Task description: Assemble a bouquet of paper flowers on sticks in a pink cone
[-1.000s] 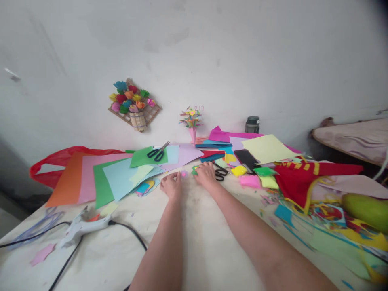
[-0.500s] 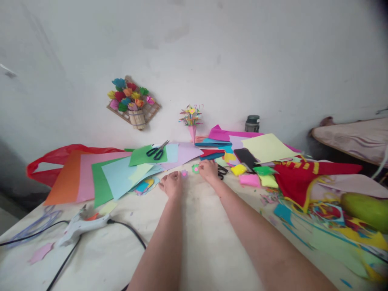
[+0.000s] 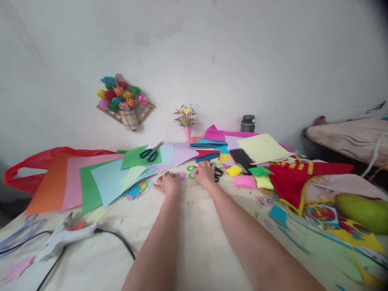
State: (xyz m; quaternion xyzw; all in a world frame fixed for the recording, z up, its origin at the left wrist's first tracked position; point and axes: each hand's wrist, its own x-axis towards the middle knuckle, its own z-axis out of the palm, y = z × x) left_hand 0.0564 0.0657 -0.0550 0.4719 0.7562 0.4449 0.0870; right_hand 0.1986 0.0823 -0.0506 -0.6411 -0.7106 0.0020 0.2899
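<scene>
My left hand (image 3: 168,184) rests on the table with its fingers apart. Its fingertips are beside a small purple paper flower (image 3: 182,176). Close to the right, my right hand (image 3: 205,173) lies palm down, fingers spread. Its thumb side touches or nearly touches a lower green paper flower with a pink centre (image 3: 191,176). Just above that lies an upper green paper flower (image 3: 190,168). Dark-handled scissors (image 3: 217,174) are partly hidden behind my right hand. Left of my left hand is a pile of small coloured paper cut-outs (image 3: 138,190).
Coloured paper sheets (image 3: 104,182) with another pair of scissors (image 3: 151,152) spread at the left. A white glue gun (image 3: 68,238) with black cables lies in front. Rightward are a phone (image 3: 240,158), clay packets (image 3: 245,182), red cloth (image 3: 287,182) and paper scraps. A paper bouquet (image 3: 186,121) stands by the wall.
My right hand's fingers have spread, and a second green flower now shows beside the first. My left hand's fingers have also loosened. The view has turned slightly right.
</scene>
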